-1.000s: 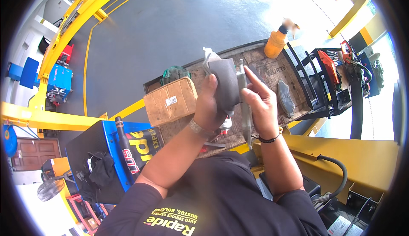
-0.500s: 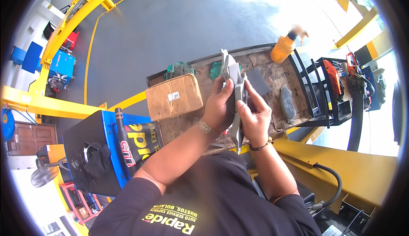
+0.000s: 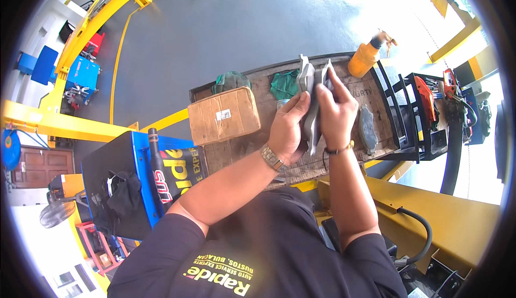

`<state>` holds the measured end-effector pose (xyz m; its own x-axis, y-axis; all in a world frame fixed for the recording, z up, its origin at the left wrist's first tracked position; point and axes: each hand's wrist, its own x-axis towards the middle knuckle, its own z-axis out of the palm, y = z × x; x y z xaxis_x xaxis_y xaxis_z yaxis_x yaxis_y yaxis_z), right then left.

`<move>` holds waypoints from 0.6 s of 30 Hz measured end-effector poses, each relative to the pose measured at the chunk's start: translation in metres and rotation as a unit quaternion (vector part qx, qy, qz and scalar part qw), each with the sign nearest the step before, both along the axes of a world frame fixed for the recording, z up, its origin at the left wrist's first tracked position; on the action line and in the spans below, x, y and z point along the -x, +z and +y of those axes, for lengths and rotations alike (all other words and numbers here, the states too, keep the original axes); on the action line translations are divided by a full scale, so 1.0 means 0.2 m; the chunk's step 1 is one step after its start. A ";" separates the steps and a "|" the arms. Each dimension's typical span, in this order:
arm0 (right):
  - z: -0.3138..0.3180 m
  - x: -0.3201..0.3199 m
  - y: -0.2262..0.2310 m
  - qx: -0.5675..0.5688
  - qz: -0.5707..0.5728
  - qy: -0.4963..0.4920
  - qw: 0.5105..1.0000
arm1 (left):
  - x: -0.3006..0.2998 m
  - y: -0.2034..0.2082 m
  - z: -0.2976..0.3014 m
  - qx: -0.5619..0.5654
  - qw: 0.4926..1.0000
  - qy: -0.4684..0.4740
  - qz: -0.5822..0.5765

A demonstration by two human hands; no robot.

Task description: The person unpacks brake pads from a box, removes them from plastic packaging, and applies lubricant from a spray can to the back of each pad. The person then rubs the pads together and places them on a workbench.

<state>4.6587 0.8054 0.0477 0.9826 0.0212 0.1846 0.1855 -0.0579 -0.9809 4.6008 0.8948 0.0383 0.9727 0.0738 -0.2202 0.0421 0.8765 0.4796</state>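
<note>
In front of my chest, my left hand [image 3: 292,125] is closed around a grey brake pad [image 3: 306,75], its long edge pointing up and away. My right hand [image 3: 337,116] grips a second brake pad [image 3: 324,73], fingers along its outer side. The two pads stand nearly upright, side by side, with a narrow dark gap at their upper ends; whether they touch lower down is hidden by my hands. A third brake pad [image 3: 368,129] lies on the wooden tabletop [image 3: 228,161], just right of my right hand.
A cardboard box [image 3: 224,116] sits left on the table, with green cloth [image 3: 284,85] behind. An orange spray bottle [image 3: 364,60] stands at the back right. Beyond the table's right end is a black tool rack [image 3: 424,115]; a blue cabinet [image 3: 141,185] is at left.
The two pads, held crossed and overlapping before, are now side by side and farther right. My right hand has risen, and the grey square sheet on the table is now hidden behind my hands.
</note>
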 end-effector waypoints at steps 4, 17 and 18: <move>-0.04 0.06 -0.09 0.071 -0.162 -0.029 0.984 | -0.01 -0.03 0.03 -0.031 0.998 -0.038 -0.036; -0.02 -0.17 0.11 0.085 0.011 -0.030 0.996 | 0.06 0.03 0.03 -0.025 0.997 -0.078 0.008; -0.02 -0.15 0.07 0.092 -0.097 -0.038 0.990 | 0.07 0.05 0.03 -0.019 0.996 -0.085 0.011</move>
